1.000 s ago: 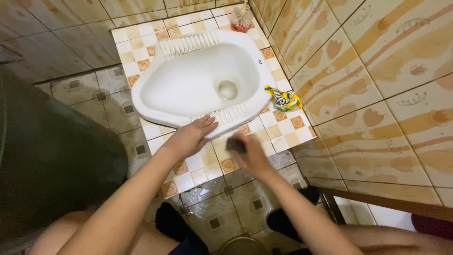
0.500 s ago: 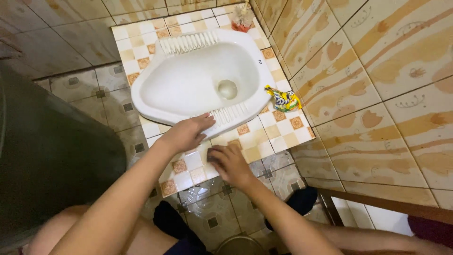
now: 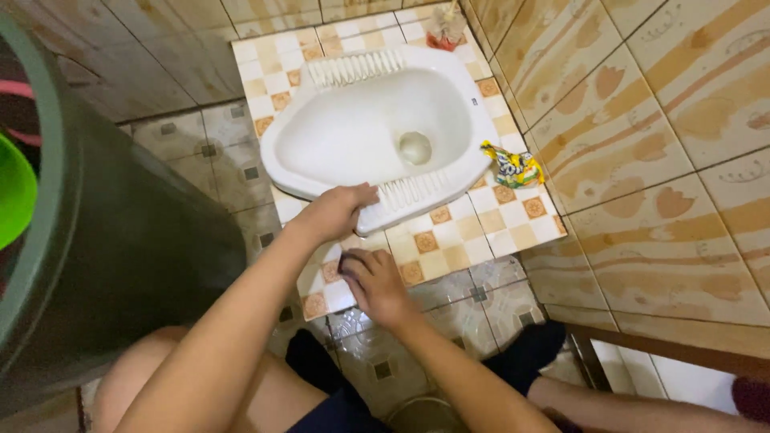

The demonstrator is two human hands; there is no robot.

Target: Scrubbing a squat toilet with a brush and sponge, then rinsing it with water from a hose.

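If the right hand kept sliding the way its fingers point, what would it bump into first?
The right hand holds a dark scrubbing pad flat on the tiled step, fingers pointing up-left. Going straight on, it would probably meet the left hand resting on the white squat toilet rim first.

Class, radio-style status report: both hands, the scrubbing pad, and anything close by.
Left hand flat on white squat pan rim. Right hand pressing dark scrubbing pad onto patterned floor tile. Crumpled yellow wrapper lies apart, by wall.
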